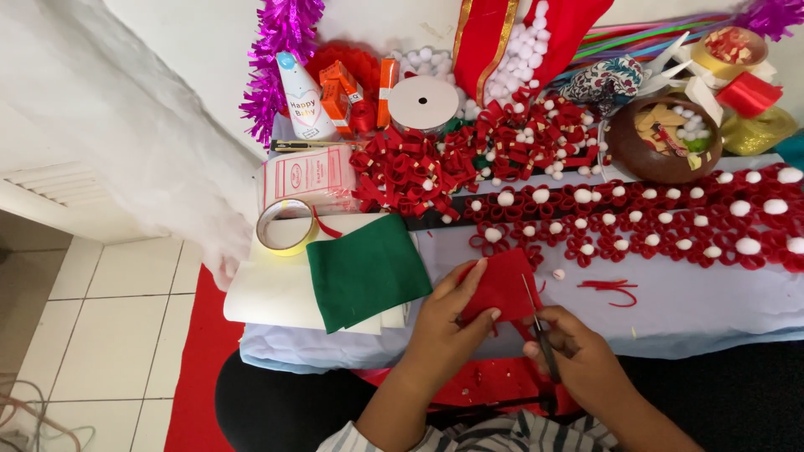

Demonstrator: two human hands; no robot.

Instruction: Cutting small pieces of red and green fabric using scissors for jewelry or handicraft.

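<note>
Red felt [502,285] sits between your hands, just above the near edge of the desk [687,301]. Your left hand [448,322] pinches its near corner with thumb and fingers. Your right hand [578,351] grips small scissors [540,322], blades up against the felt, maybe cutting it. Far right, a brown bowl [624,151] holds paper scraps and white pompoms. Green felt [364,272] lies left of your hands.
</note>
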